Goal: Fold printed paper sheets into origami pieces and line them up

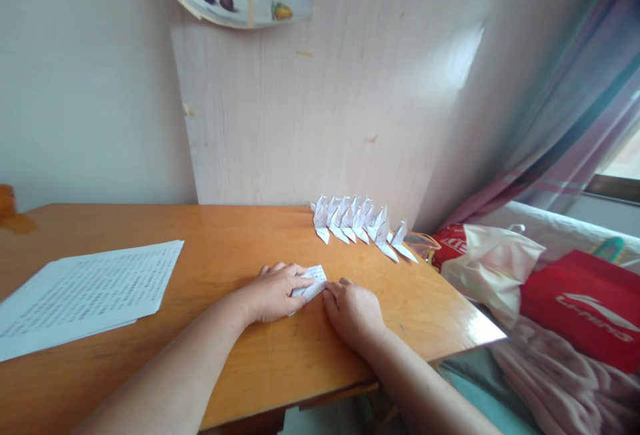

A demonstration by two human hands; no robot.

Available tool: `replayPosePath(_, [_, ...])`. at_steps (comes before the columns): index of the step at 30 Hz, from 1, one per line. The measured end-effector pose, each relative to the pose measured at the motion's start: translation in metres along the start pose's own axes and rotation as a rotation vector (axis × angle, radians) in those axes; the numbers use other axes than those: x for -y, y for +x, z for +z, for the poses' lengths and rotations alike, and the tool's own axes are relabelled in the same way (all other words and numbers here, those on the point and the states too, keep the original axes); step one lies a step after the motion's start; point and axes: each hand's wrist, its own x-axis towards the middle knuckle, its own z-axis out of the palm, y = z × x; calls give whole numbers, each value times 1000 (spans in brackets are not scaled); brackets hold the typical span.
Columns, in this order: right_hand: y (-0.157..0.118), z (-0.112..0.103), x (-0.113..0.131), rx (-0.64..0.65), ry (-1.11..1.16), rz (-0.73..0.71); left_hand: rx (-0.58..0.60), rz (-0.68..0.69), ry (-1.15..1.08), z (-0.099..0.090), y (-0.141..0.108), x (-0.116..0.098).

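Note:
A small piece of folded paper [316, 276] with printed characters lies on the wooden table, between my two hands. My left hand [277, 292] rests over its left part, thumb and fingers gripping it and hiding some of it. At its right corner, the closed fingers of my right hand [353, 312] pinch the edge. Beyond my hands, several folded paper figures [345, 218] with pointed tips stand close together in rows near the back of the table.
Printed sheets [95, 292] are stacked on the left of the table [220, 235]. Past its right edge lie a red bag [583, 308], a white plastic bag [493, 262] and a pinkish cloth [565, 368]. A board [300, 122] rises behind the table.

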Motion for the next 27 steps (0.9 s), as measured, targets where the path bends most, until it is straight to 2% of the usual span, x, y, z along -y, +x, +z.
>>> replayPosePath(7, [-3,2,-1,-43,40,27,4,15,17,-3,-2,-3])
replayPosePath(21, [-7,-4,-3,-36,98,72,-98,104,7,0,-3,-12])
replayPosePath(27, [-6,-4,-5,-43,178,103,-86,145,14,0,-3,-13])
